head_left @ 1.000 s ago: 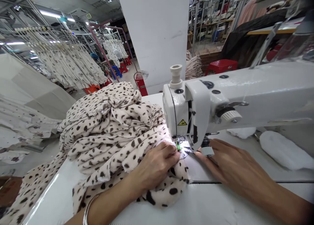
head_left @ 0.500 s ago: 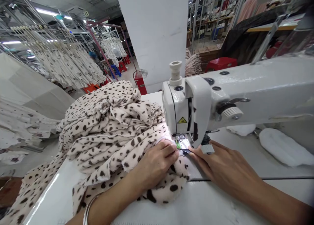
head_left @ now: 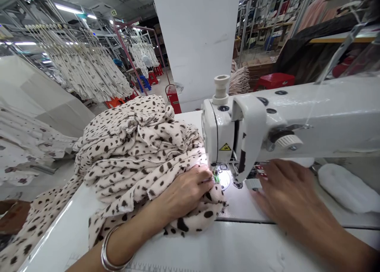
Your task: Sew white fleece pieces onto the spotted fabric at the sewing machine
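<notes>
A white sewing machine (head_left: 252,125) stands over the work surface, its lamp lighting the needle area. Cream fleece fabric with dark spots (head_left: 142,145) lies heaped left of it, one edge reaching up to the presser foot. My left hand (head_left: 188,189) is closed on that edge, thumb and fingers pinching it beside a small green piece (head_left: 216,177) near the needle. To the right, my right hand (head_left: 285,189) is beneath the machine arm, beside a small white block (head_left: 253,184) and a red-and-white item (head_left: 261,171). Motion smears it, and its fingertips are partly hidden.
A white padded piece (head_left: 347,187) lies at the right under the machine arm. Behind stands a white pillar (head_left: 198,46), with red stools (head_left: 273,80) beyond. Spotted garments (head_left: 80,70) hang on racks at the left. A ruler strip (head_left: 160,268) marks the front of the table.
My right hand has moved right, away from the needle, where it held a small dark item at the fabric edge. My left hand keeps its pinch. The view has shifted slightly left.
</notes>
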Motion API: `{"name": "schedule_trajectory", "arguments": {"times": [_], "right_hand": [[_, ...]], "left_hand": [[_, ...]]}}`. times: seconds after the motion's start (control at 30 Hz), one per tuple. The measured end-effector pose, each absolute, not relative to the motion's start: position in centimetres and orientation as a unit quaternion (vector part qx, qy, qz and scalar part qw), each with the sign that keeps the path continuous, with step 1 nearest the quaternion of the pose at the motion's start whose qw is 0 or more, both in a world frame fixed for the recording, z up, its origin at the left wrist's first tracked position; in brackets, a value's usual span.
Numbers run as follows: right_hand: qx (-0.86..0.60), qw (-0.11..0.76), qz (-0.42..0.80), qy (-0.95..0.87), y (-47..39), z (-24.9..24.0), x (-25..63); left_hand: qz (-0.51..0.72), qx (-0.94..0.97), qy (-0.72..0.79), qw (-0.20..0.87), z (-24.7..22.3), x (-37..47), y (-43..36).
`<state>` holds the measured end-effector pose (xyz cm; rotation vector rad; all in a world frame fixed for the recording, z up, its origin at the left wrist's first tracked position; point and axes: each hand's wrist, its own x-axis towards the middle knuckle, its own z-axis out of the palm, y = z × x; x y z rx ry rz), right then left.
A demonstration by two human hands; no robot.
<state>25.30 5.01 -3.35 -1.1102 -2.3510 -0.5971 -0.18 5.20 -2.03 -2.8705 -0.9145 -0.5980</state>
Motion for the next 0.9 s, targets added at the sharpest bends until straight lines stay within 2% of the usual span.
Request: {"name": "schedule_trajectory", "arguments": {"times": [0.13, 0.23, 0.9], "right_hand": [[-0.246, 0.278, -0.075, -0.925, 2.1, -4.1, 23.1], [-0.219, 0.301, -0.010, -0.928, 1.1, -4.9, 22.1], [-0.215, 0.313, -0.049, -0.924, 1.1, -3.0, 21.6]], "left_hand": [[-0.172, -0.928, -0.331, -0.003, -1.6, 0.1, 5.3], [-0.160, -0.920, -0.355, -0.044, -1.5, 0.2, 5.3], [-0.186, -0.921, -0.340, -0.029, -2.5, -0.4, 6.3]]}}
